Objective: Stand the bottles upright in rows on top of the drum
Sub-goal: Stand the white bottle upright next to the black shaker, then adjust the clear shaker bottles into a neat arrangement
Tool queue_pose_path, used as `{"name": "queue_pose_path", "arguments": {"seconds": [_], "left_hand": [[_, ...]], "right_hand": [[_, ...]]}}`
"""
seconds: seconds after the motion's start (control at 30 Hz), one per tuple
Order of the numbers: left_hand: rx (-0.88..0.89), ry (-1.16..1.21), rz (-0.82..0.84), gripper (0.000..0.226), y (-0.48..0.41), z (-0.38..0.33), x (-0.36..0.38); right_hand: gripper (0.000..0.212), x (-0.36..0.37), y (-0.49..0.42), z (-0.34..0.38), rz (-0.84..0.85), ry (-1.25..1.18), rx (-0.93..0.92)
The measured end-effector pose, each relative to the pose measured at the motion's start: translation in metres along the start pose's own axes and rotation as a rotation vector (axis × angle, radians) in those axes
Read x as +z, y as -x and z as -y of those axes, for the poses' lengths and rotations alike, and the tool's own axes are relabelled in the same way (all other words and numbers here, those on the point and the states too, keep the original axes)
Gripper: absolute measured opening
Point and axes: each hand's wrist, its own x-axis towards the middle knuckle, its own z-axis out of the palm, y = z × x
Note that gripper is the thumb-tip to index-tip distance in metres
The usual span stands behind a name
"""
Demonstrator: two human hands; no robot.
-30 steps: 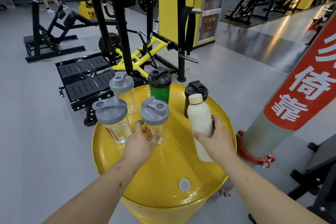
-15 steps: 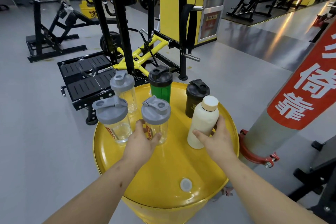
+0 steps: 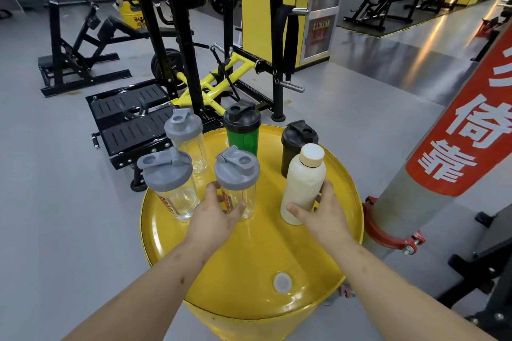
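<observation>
Several bottles stand upright on the yellow drum [image 3: 257, 266]. The back row holds a clear grey-lidded shaker [image 3: 185, 135], a green shaker with a black lid [image 3: 242, 130] and a black shaker [image 3: 296, 144]. In front stand a clear grey-lidded shaker [image 3: 169, 183], another clear grey-lidded shaker [image 3: 237, 183] and a cream bottle with a tan cap [image 3: 303, 185]. My left hand [image 3: 216, 216] wraps the base of the middle front shaker. My right hand [image 3: 321, 213] grips the lower part of the cream bottle, which stands on the drum.
A black and yellow gym machine [image 3: 210, 69] stands just behind the drum. A grey pillar with a red banner [image 3: 454, 152] rises close on the right, with a red clamp [image 3: 385, 232] at its foot. A white bung [image 3: 282, 282] sits on the drum's near part.
My right hand has tipped the cream bottle from a lean to upright and set it beside the front shakers. My left hand has stayed on the middle shaker.
</observation>
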Motion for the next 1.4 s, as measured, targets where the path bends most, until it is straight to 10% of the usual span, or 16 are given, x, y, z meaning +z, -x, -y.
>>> {"name": "queue_pose_path", "arguments": {"seconds": [0.57,0.73,0.9,1.4], "left_hand": [[-0.018,-0.003,0.044,0.069,0.003,-0.006,-0.004],[-0.085,-0.113,0.104,0.044,0.015,0.014,-0.026],[-0.146,-0.264,0.132,0.041,0.018,0.044,-0.063],[-0.023,0.026,0.063,0.091,-0.027,0.085,-0.109]], "right_hand": [[0.106,-0.003,0.002,0.006,0.074,0.198,0.216],[0.041,0.005,0.017,0.025,0.429,0.629,0.429],[0.043,0.051,0.035,0.050,0.683,0.716,0.379],[0.114,0.112,0.029,0.065,0.094,0.247,0.276]]}}
